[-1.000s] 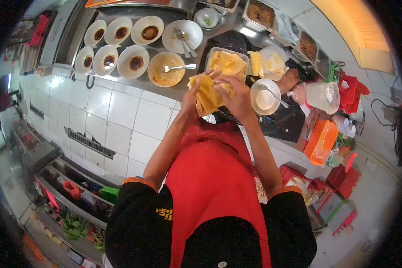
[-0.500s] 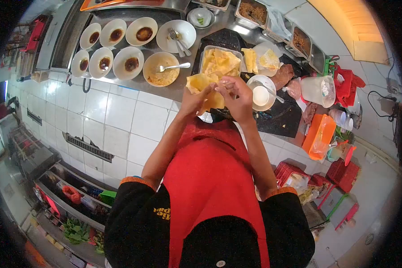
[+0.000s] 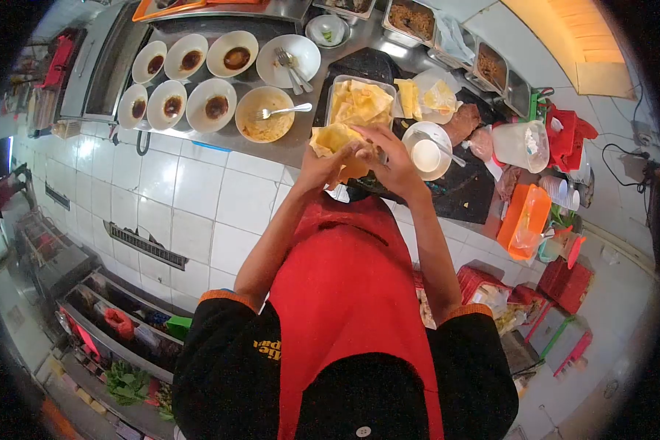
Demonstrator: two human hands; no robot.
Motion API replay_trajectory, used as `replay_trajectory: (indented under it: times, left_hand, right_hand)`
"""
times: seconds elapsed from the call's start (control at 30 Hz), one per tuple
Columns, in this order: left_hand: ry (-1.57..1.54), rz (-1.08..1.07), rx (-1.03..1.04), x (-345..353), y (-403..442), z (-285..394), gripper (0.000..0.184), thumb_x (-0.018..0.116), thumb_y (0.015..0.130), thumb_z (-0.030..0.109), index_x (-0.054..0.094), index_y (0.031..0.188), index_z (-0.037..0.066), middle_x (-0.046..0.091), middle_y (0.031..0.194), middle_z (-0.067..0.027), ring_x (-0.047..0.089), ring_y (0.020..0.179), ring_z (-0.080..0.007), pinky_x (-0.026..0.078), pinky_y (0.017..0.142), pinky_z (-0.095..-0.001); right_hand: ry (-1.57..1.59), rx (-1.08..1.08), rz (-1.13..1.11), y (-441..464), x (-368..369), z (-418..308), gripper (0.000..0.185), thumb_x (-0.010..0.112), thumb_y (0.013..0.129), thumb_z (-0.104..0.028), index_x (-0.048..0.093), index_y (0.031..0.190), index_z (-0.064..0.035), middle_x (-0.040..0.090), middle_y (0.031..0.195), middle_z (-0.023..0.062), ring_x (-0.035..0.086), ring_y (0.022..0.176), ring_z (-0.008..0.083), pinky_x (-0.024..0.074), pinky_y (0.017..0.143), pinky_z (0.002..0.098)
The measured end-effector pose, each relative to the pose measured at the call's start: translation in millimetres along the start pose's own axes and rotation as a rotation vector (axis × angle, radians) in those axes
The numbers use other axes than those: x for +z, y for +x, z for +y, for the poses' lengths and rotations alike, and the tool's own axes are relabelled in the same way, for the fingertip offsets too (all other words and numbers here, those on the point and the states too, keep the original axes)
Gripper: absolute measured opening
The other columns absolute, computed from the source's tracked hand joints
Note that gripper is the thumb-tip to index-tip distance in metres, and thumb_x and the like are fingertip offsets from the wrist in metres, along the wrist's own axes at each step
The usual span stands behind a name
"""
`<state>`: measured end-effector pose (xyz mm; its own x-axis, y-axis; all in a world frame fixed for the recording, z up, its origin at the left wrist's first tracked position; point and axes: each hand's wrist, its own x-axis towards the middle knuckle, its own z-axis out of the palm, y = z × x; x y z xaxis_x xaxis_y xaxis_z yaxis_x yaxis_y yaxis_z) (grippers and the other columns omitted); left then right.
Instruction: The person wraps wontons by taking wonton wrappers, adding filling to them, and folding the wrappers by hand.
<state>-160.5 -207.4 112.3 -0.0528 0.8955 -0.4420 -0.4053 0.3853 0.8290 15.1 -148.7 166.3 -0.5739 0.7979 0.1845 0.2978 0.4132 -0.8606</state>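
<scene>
A thin yellow wonton wrapper [image 3: 333, 138] is held between both hands, in front of my apron. My left hand [image 3: 320, 167] is closed round its left side and underside. The fingers of my right hand [image 3: 394, 163] are pressed together at its right edge; part of the wrapper is hidden behind them. Just beyond the hands stands a clear tub [image 3: 394, 116] heaped with more folded yellow wrappers [image 3: 361, 101]. Right of my right hand is a white bowl [image 3: 441, 170] with a smaller white cup [image 3: 427, 155] and a spoon [image 3: 458, 160] in it.
Several white bowls with dark sauce [image 3: 216, 108] line the counter at left, beside a used bowl with a fork [image 3: 265, 129]. A pinkish mound of meat [image 3: 463, 123] lies on the black board [image 3: 468, 194]. An orange basket [image 3: 518, 235] sits at the right counter edge.
My right hand has turned and lowered, its fingers now lying closer over the wrapper's edge. The wrapper has tilted and shifted slightly right; my left hand keeps its hold.
</scene>
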Motion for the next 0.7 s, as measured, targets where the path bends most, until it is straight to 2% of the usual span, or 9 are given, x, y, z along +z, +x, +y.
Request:
replay_trajectory:
  times: [0.07,0.13,0.17,0.23,0.33,0.4,0.47,0.57,0.7]
  left_hand:
    - [0.032,0.096,-0.069,-2.9,0.1,-2.6,0.040,0.079,0.093,0.024,0.062,0.122,0.002,0.071,0.112,-0.0087,0.070,0.098,-0.0168,0.060,0.079,-0.0310]
    - [0.000,0.094,-0.070,-4.3,1.6,-0.5,0.040,0.077,0.094,0.024,0.061,0.123,0.002,0.070,0.112,-0.0091,0.071,0.097,-0.0177,0.060,0.078,-0.0324]
    - [-0.016,0.091,-0.070,-3.2,2.1,-0.4,0.040,0.077,0.095,0.025,0.060,0.124,0.002,0.070,0.112,-0.0093,0.071,0.097,-0.0182,0.061,0.078,-0.0330]
    - [-0.165,0.078,-0.044,-0.1,3.1,-1.3,0.041,0.075,0.096,0.024,0.058,0.126,0.003,0.070,0.113,-0.0102,0.071,0.097,-0.0198,0.062,0.077,-0.0356]
    - [-0.360,0.049,-0.064,7.6,-4.9,16.2,0.041,0.072,0.098,0.023,0.055,0.129,0.003,0.068,0.116,-0.0114,0.071,0.099,-0.0222,0.064,0.077,-0.0390]
    - [-0.423,0.027,-0.113,9.9,-6.9,17.9,0.041,0.071,0.098,0.023,0.054,0.130,0.003,0.067,0.117,-0.0119,0.071,0.100,-0.0235,0.064,0.077,-0.0405]
    - [-0.318,0.033,-0.123,5.0,0.5,-0.3,0.054,0.076,0.095,0.029,0.051,0.133,0.002,0.067,0.120,-0.0131,0.071,0.099,-0.0222,0.061,0.078,-0.0354]
    - [-0.164,0.049,-0.060,-6.8,12.8,-37.1,0.053,0.076,0.095,0.031,0.052,0.133,0.003,0.067,0.119,-0.0118,0.070,0.101,-0.0208,0.060,0.078,-0.0318]
    - [-0.023,-0.012,-0.059,-15.1,7.0,-27.3,0.052,0.075,0.097,0.030,0.051,0.133,0.003,0.066,0.119,-0.0113,0.068,0.102,-0.0200,0.060,0.078,-0.0322]
  right_hand:
    - [0.035,0.017,-0.002,-4.6,-0.1,5.7,0.046,0.077,0.090,-0.008,0.065,0.134,-0.0060,0.068,0.113,0.0146,0.068,0.098,0.0239,0.0532,0.092,0.0343]
    - [0.085,0.203,0.082,-9.4,-2.6,-2.9,0.040,0.074,0.092,-0.004,0.065,0.131,0.0003,0.074,0.096,0.0094,0.068,0.092,0.0148,0.0523,0.093,0.0313]
    - [0.084,0.204,0.082,-11.7,-0.2,-0.1,0.040,0.074,0.092,-0.004,0.065,0.131,0.0003,0.074,0.096,0.0094,0.068,0.092,0.0148,0.0523,0.093,0.0313]
    - [0.362,0.300,0.200,-16.0,8.6,7.8,0.035,0.073,0.093,-0.001,0.065,0.126,0.0050,0.076,0.095,0.0059,0.069,0.091,0.0111,0.0533,0.092,0.0288]
    - [0.603,0.399,0.276,-18.0,12.2,13.2,0.033,0.073,0.092,0.000,0.065,0.124,0.0055,0.077,0.102,0.0085,0.070,0.096,0.0116,0.0550,0.090,0.0274]
    - [0.591,0.356,0.260,-12.4,9.3,8.2,0.032,0.073,0.092,0.001,0.066,0.123,0.0063,0.077,0.104,0.0097,0.071,0.097,0.0126,0.0557,0.089,0.0270]
    - [0.575,0.314,0.246,-4.4,4.9,-2.9,0.031,0.072,0.092,0.001,0.066,0.122,0.0070,0.076,0.105,0.0110,0.071,0.098,0.0136,0.0563,0.089,0.0265]
    - [0.546,0.338,0.174,3.3,2.9,-14.3,0.028,0.074,0.091,0.000,0.069,0.117,0.0042,0.077,0.104,0.0102,0.072,0.097,0.0137,0.0561,0.090,0.0275]
    - [0.230,0.319,0.114,6.5,-0.3,-16.9,0.027,0.076,0.087,-0.001,0.070,0.113,0.0023,0.077,0.102,0.0105,0.072,0.095,0.0143,0.0566,0.089,0.0297]
